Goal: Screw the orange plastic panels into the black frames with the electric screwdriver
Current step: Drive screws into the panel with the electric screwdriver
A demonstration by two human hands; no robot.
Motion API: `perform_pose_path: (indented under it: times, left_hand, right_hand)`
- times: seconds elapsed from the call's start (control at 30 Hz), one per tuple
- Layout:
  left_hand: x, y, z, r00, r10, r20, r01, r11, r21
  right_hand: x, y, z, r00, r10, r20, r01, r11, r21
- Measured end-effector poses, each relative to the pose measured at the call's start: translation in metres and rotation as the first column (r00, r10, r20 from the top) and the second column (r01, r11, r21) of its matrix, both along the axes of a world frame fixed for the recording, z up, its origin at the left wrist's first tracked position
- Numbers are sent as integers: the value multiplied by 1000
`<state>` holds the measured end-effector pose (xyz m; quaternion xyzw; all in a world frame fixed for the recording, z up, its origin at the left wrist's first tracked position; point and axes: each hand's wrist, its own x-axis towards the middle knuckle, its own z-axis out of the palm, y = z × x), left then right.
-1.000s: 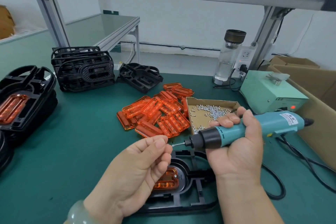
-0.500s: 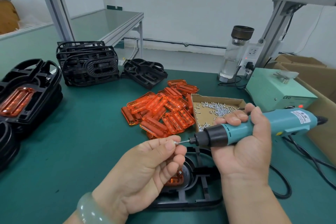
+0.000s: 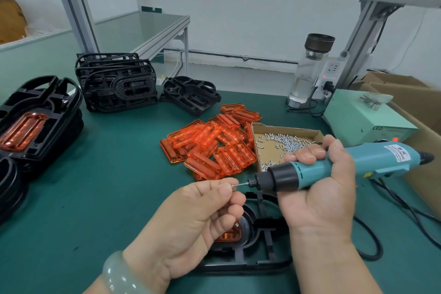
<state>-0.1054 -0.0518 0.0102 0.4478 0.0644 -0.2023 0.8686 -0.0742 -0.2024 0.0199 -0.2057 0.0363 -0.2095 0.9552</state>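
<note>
Little has shifted in the last half second: both hands keep their pose above the bench, and the left hand (image 3: 191, 222) now hides more of the orange panel (image 3: 226, 236) than it did a second ago. Its thumb and forefinger pinch a small screw (image 3: 235, 185) right at the tip of the bit (image 3: 242, 184); the other fingers are curled under. The right hand (image 3: 317, 198) is wrapped round the body of the electric screwdriver (image 3: 334, 164), fingers over the top and palm turned up, just behind the black collar.

Below the hands a black frame (image 3: 250, 262) lies flat on the green bench mat (image 3: 107, 198), with the orange panel seated in it. Beyond are a loose pile of orange panels (image 3: 210, 143) and, touching it, a cardboard tray of screws (image 3: 269, 150). Stacked black frames (image 3: 114, 83) stand at the back left, a pale green power box (image 3: 365, 119) at the right.

The screwdriver's long axis runs nearly level across the view, bit pointing to the person's left and slightly down, cable end to the right.
</note>
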Motion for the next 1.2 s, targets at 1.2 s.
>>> perform_pose_path:
  times: [1.2]
  left_hand:
    - [13, 42, -2, 898, -165, 408, -180, 709, 682]
  right_hand:
    - [-1, 2, -5, 998, 13, 60, -6, 993, -116]
